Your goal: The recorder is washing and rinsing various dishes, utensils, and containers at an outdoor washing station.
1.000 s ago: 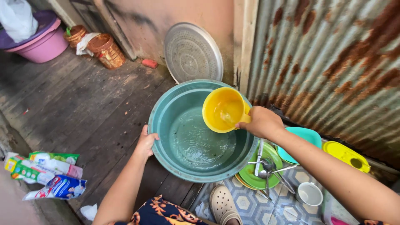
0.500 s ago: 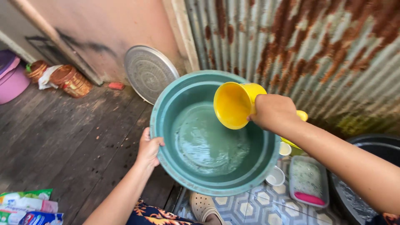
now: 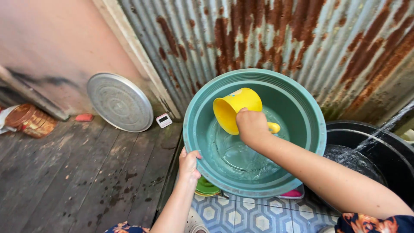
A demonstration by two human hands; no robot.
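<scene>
Back wall: corrugated metal sheeting [image 3: 276,39], grey, heavily rust-streaked. Left wall: pinkish plaster [image 3: 51,39] with dark smudges, met at a pale wooden post [image 3: 138,56]. Floor — dark, weathered wooden planks [image 3: 73,172], water-spotted; beside them, patterned hexagon tiles [image 3: 241,215] in blue and white. Round metal tray [image 3: 120,102] leaned against the plaster wall. Light — soft, even daylight.

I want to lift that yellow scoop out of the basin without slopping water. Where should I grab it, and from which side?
Probably by the handle of the yellow scoop, coming from the right. It lies tilted over the green basin, mouth facing lower left, handle sticking out right, where the right hand already grips it. The left hand holds the basin's rim.
</scene>
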